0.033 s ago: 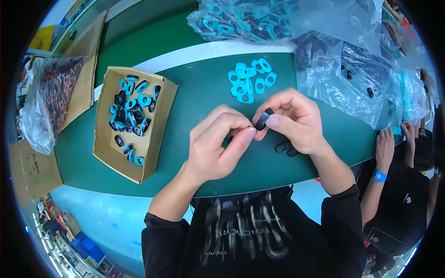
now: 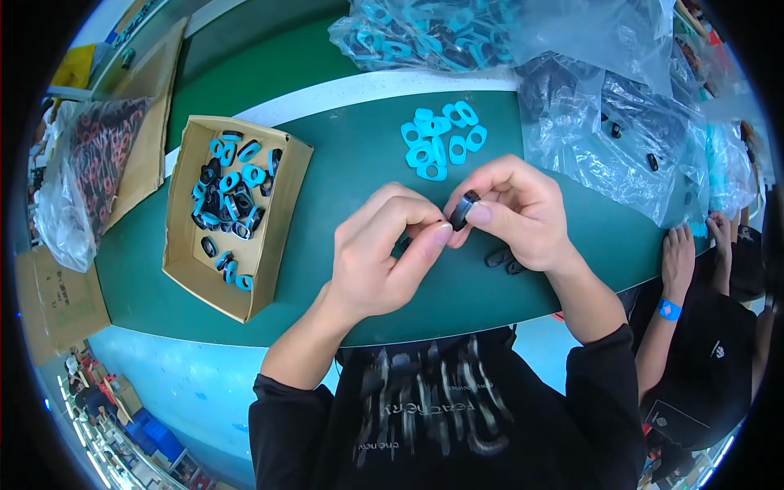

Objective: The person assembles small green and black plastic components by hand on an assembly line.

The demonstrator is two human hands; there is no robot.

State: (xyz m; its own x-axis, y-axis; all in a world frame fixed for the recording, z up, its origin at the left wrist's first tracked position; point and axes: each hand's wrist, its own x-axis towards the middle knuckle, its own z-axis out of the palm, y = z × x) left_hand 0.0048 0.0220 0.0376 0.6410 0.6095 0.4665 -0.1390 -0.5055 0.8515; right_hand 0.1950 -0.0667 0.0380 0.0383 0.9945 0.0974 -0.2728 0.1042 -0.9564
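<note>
**Q:** Has anything moved since the earlier frame?

**A:** Nothing has visibly moved; both frames show the same instant, with both hands in the same pose over the green table (image 2: 343,163).

**Q:** What are the hands doing?

**A:** The right hand (image 2: 518,216) pinches a small black ring (image 2: 465,209) between thumb and forefinger, tilted, just right of the picture's centre. The left hand (image 2: 384,257) meets it from 8 o'clock; its thumb and forefinger are pressed together at the ring's lower end, touching it. Both hands' other fingers are curled in. Whether the left fingers grip a second small part, I cannot tell.

**Q:** What lies near the hands?

**A:** A few loose black parts (image 2: 500,259) sit on the table just under the right hand, at 5 o'clock from the ring. At 12 o'clock from the hands lies a small pile of blue rings (image 2: 437,143).

**Q:** And further out?

**A:** At 9 o'clock, an open cardboard box (image 2: 278,229) holds mixed blue and black rings. At 12 to 2 o'clock, clear plastic bags (image 2: 604,106) hold more blue and black pieces. At the far 9 o'clock edge there is another bag (image 2: 77,188) with reddish-dark contents, beside flat cardboard.

**Q:** Is anyone else there?

**A:** At 3 to 4 o'clock, another person's hand (image 2: 679,257) rests at the table edge, with a blue wristband (image 2: 670,309) on the arm.
</note>
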